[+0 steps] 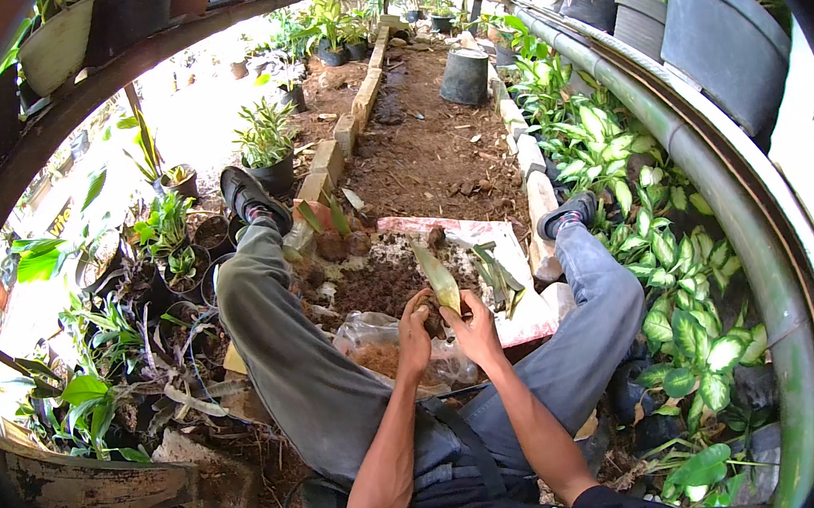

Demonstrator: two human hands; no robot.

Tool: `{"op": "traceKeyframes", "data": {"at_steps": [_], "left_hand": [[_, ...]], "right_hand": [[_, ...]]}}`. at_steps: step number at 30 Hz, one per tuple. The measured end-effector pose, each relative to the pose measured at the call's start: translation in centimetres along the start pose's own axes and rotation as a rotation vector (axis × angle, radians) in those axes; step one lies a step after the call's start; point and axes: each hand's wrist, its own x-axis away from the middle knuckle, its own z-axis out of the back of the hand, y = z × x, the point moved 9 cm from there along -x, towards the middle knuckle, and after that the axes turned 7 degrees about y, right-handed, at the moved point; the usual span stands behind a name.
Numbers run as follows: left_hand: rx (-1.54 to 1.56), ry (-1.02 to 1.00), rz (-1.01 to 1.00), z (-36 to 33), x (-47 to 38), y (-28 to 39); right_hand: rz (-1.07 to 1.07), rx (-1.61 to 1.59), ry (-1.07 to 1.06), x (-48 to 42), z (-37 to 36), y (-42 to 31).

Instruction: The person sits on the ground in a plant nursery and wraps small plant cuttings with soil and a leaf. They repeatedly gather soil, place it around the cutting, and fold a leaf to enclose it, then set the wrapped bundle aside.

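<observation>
Between my legs, my left hand cups a dark clump of soil or root at the base of an upright, pale green leaf cutting. The fingers of my right hand hold the lower part of that leaf. Behind the hands, dark potting soil lies on a spread pinkish-white sack. Several more leaf cuttings rest on the sack's right side. At its far left corner, leaf cuttings stand in round brown clumps. A clear plastic bag with brown, fibrous material lies just under my hands.
A soil path edged with blocks runs ahead, with an overturned black pot on it. Potted plants crowd the left. Variegated leafy plants and a long bamboo pole line the right, below large pots.
</observation>
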Motion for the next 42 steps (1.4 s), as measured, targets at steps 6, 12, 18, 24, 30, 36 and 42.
{"op": "traceKeyframes", "data": {"at_steps": [6, 12, 18, 24, 30, 36, 42], "left_hand": [[0.194, -0.065, 0.08, -0.3, -0.5, -1.8], [0.171, -0.083, 0.063, -0.3, -0.8, -2.5], [0.1, 0.012, 0.04, 0.4, -0.5, -2.0], [-0.079, 0.181, -0.089, 1.9, -0.9, -1.8], [-0.106, 0.134, -0.102, 2.0, -1.0, -2.7], [-0.076, 0.103, -0.094, 2.1, -1.7, -4.3], [-0.073, 0.069, -0.077, 1.9, -1.6, -4.6]], "right_hand": [[-0.057, -0.098, 0.083, 0.1, 0.7, -0.5], [-0.178, -0.015, 0.042, 0.3, 1.0, -0.7], [-0.192, -0.236, 0.0, 0.3, -0.4, 0.3], [0.138, 0.068, 0.025, 0.5, -0.3, -1.9], [0.165, 0.108, 0.034, 0.5, -0.3, -2.1], [0.078, 0.083, 0.005, 0.4, -0.4, -0.8], [0.169, 0.178, 0.085, 0.6, -0.2, -1.8]]}}
